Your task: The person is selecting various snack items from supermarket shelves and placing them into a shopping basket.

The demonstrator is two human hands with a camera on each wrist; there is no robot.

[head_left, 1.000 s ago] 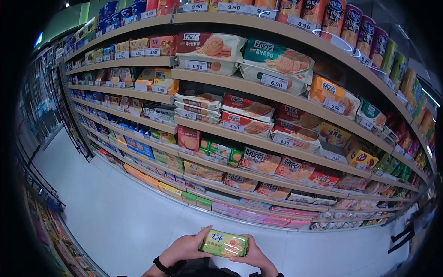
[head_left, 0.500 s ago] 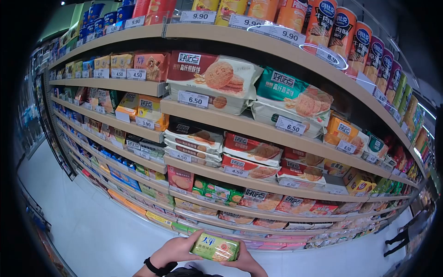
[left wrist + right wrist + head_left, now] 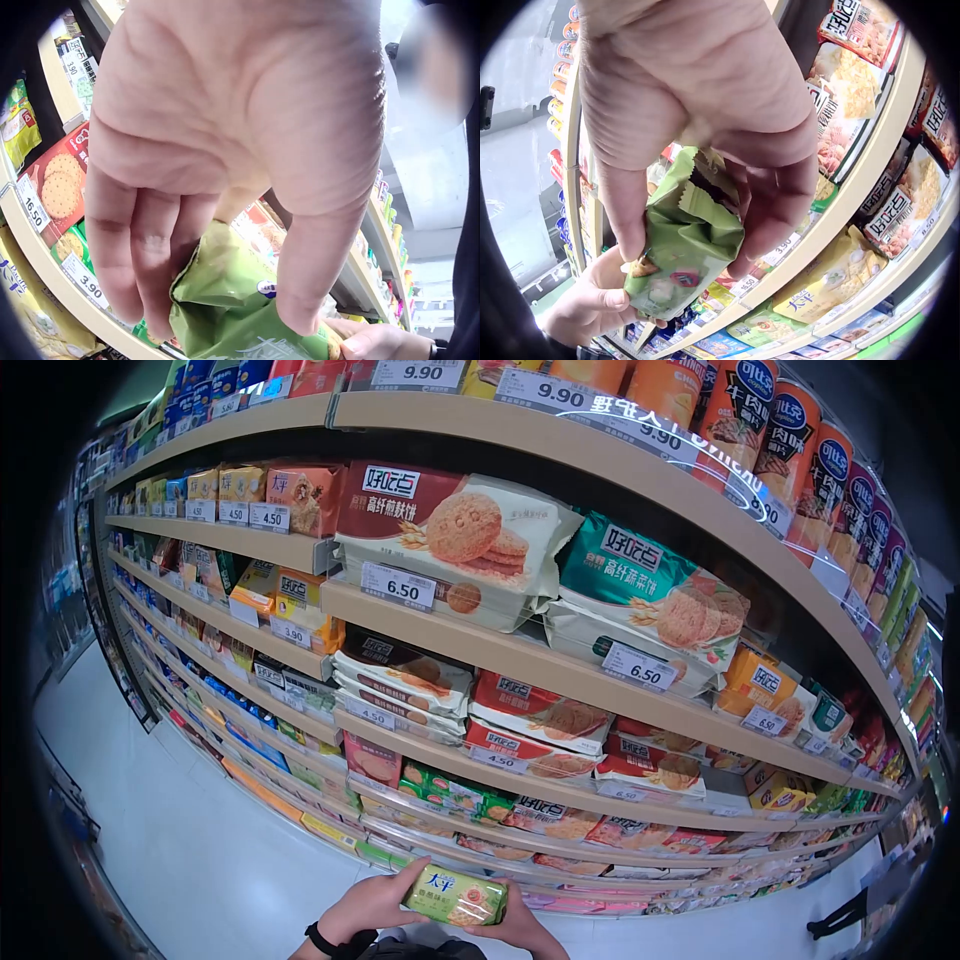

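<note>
- The green packet [image 3: 455,895] sits at the bottom centre of the head view, held level between both hands in front of the shelves [image 3: 520,655].
- The left hand [image 3: 372,905] grips the packet's left end — thumb on top, fingers curled underneath (the left wrist view shows the thumb [image 3: 319,247] and fingers [image 3: 150,262] closing over the crimped end [image 3: 225,292]).
- The right hand [image 3: 520,925] grips the right end; in the right wrist view its thumb [image 3: 626,202] and fingers [image 3: 772,210] pinch the packet's sealed edge [image 3: 686,225].
- A dark wristband [image 3: 322,941] shows on the left wrist at the lower edge of the head view.
- Biscuit bags [image 3: 450,535] with 6.50 price tags [image 3: 397,586] fill the upper centre — tall cans [image 3: 800,450] line the top shelf at upper right.
- White floor [image 3: 170,840] runs along the lower left.
</note>
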